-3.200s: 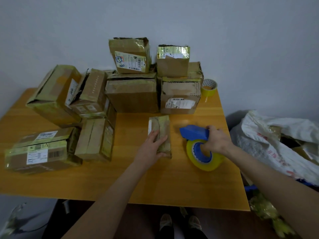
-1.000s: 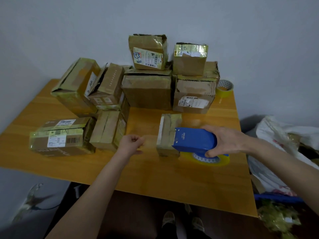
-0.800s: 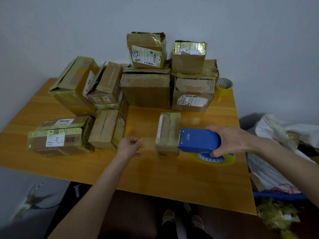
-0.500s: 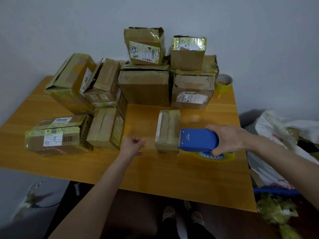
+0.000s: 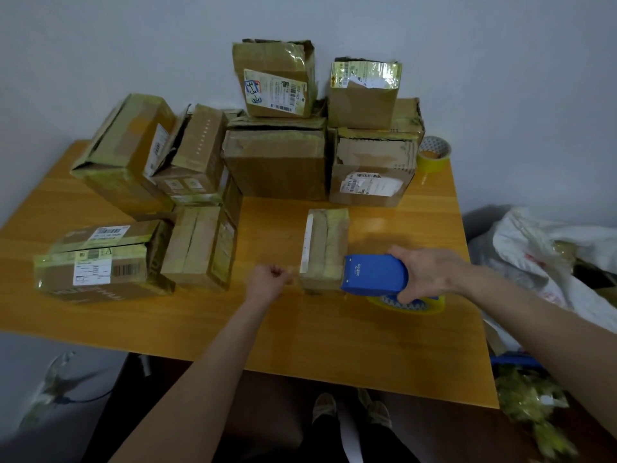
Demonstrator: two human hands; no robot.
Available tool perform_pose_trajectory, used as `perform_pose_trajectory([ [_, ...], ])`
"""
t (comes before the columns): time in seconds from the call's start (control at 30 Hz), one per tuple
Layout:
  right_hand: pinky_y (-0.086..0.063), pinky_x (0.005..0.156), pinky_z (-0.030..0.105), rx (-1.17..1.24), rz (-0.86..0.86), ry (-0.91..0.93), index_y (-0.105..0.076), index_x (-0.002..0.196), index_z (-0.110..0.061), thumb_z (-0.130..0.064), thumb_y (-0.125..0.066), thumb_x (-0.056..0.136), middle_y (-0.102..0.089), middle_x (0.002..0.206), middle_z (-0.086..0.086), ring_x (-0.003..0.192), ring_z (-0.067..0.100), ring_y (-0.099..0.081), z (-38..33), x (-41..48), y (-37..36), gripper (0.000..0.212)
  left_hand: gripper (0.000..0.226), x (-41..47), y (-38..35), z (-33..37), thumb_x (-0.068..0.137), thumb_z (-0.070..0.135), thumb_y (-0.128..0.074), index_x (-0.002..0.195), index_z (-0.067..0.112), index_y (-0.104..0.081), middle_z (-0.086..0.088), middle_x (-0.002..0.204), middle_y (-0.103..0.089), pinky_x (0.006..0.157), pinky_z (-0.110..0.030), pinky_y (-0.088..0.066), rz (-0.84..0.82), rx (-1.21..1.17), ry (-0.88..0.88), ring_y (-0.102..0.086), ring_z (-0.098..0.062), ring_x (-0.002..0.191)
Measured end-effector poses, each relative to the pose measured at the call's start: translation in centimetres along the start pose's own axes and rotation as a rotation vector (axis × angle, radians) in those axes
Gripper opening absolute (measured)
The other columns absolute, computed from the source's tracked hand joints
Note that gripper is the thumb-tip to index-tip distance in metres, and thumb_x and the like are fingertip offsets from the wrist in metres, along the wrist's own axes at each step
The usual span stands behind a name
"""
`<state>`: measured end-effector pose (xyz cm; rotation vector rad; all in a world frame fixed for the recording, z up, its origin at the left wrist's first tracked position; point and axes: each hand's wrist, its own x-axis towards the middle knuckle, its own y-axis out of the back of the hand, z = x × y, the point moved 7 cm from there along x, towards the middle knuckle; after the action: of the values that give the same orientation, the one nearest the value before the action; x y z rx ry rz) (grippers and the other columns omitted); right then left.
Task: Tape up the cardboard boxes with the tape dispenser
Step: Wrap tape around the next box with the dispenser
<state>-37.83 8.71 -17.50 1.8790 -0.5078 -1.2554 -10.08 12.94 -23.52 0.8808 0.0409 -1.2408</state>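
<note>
A small taped cardboard box [image 5: 325, 248] lies in the middle of the orange table [image 5: 334, 335]. My right hand [image 5: 427, 270] grips the blue tape dispenser [image 5: 374, 275] from above, and its front edge touches the box's near right side. The yellow tape roll [image 5: 410, 304] shows beneath the dispenser. My left hand [image 5: 268, 282] is curled into a fist just left of the box's near corner. I see nothing clearly in it, and cannot tell whether it pinches a clear tape end.
Several taped boxes are stacked along the back [image 5: 277, 162] and left [image 5: 100, 262] of the table. A spare yellow tape roll [image 5: 433, 155] sits at the back right corner. A white bag [image 5: 551, 262] with scraps lies right of the table.
My left hand let go of the small box and closed into a fist beside it. My right hand turned the dispenser flat and set it against the box's right side. In the last second it slid slightly right.
</note>
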Motion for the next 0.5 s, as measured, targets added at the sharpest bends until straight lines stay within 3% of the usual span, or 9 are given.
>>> perform_pose_trajectory([
  [0.07,-0.047,0.058,0.028,0.001,0.000,0.002,-0.040,0.122,-0.030,-0.045,-0.072,0.072,-0.056,0.088,-0.009,0.080,0.015,-0.057,0.1,0.0,-0.1,0.061,0.013,0.0,0.0,-0.1,0.090,0.025,-0.067,0.095,0.015,-0.063,-0.011,0.101,-0.071,0.076,-0.043,-0.058,0.007,0.010,0.014,-0.061,-0.019,0.080],
  [0.13,-0.047,0.057,0.028,-0.001,0.005,0.000,-0.039,0.121,-0.030,-0.044,-0.072,0.072,-0.054,0.086,-0.009,0.078,0.014,-0.056,0.1,0.0,-0.1,0.060,0.060,0.2,0.1,-0.2,0.087,0.027,-0.070,0.140,0.018,-0.043,-0.012,0.108,-0.068,0.061,-0.035,-0.057,-0.001,-0.048,0.051,-0.062,-0.015,0.077],
  [0.17,-0.047,0.057,0.028,0.001,0.010,-0.001,-0.039,0.120,-0.030,-0.044,-0.072,0.072,-0.054,0.086,-0.010,0.077,0.014,-0.056,0.0,0.0,-0.2,0.060,0.073,0.1,0.4,0.0,0.088,0.029,-0.069,0.149,0.020,-0.030,-0.012,0.109,-0.068,0.060,-0.034,-0.057,0.001,-0.036,0.051,-0.063,-0.015,0.076],
  [0.23,-0.051,0.060,0.032,0.008,0.015,-0.001,-0.040,0.119,-0.030,-0.045,-0.072,0.071,-0.055,0.087,-0.009,0.078,0.014,-0.056,0.0,0.0,-0.3,0.060,0.074,0.0,1.0,1.2,0.092,0.034,-0.061,0.152,0.018,-0.021,-0.013,0.119,-0.062,0.074,-0.040,-0.058,0.047,0.193,-0.025,-0.066,-0.024,0.085],
  [0.27,-0.052,0.062,0.033,0.015,0.012,-0.006,-0.040,0.118,-0.030,-0.045,-0.072,0.070,-0.056,0.087,-0.008,0.079,0.015,-0.057,0.1,0.1,-0.4,0.059,0.069,-0.2,1.4,1.8,0.095,0.036,-0.056,0.152,0.016,-0.022,-0.014,0.134,-0.052,0.083,-0.041,-0.055,0.086,0.352,-0.069,-0.065,-0.027,0.097],
  [0.33,-0.051,0.063,0.033,0.032,0.003,-0.006,-0.040,0.118,-0.030,-0.045,-0.072,0.071,-0.056,0.089,-0.008,0.080,0.016,-0.058,0.1,0.0,-0.6,0.059,0.054,-1.5,2.1,3.2,0.100,0.031,-0.047,0.148,0.012,-0.032,-0.009,0.152,-0.034,0.097,-0.038,-0.046,0.189,0.502,-0.226,-0.052,-0.026,0.123],
  [0.37,-0.051,0.063,0.033,0.042,0.004,-0.003,-0.040,0.119,-0.030,-0.045,-0.072,0.071,-0.057,0.089,-0.008,0.081,0.016,-0.058,0.2,0.0,-0.6,0.060,0.047,-2.6,2.2,4.1,0.101,0.026,-0.045,0.145,0.012,-0.039,-0.006,0.152,-0.035,0.101,-0.035,-0.043,0.234,0.485,-0.353,-0.046,-0.023,0.130],
  [0.43,-0.052,0.065,0.034,0.062,0.011,0.000,-0.040,0.119,-0.029,-0.046,-0.073,0.071,-0.057,0.091,-0.007,0.082,0.016,-0.058,0.2,-0.1,-0.4,0.060,0.042,-5.1,0.8,6.0,0.102,0.022,-0.040,0.144,0.016,-0.041,0.002,0.151,-0.037,0.109,-0.032,-0.037,0.170,0.487,-0.608,-0.037,-0.016,0.138],
  [0.5,-0.053,0.070,0.036,0.064,0.011,0.006,-0.041,0.117,-0.029,-0.053,-0.073,0.070,-0.057,0.092,-0.008,0.085,0.017,-0.058,0.1,-0.1,-0.3,0.062,0.045,-7.0,-2.4,6.6,0.104,0.025,-0.034,0.149,0.023,-0.028,0.008,0.156,-0.022,0.117,-0.033,-0.026,-0.020,0.609,-0.729,-0.018,-0.010,0.145],
])
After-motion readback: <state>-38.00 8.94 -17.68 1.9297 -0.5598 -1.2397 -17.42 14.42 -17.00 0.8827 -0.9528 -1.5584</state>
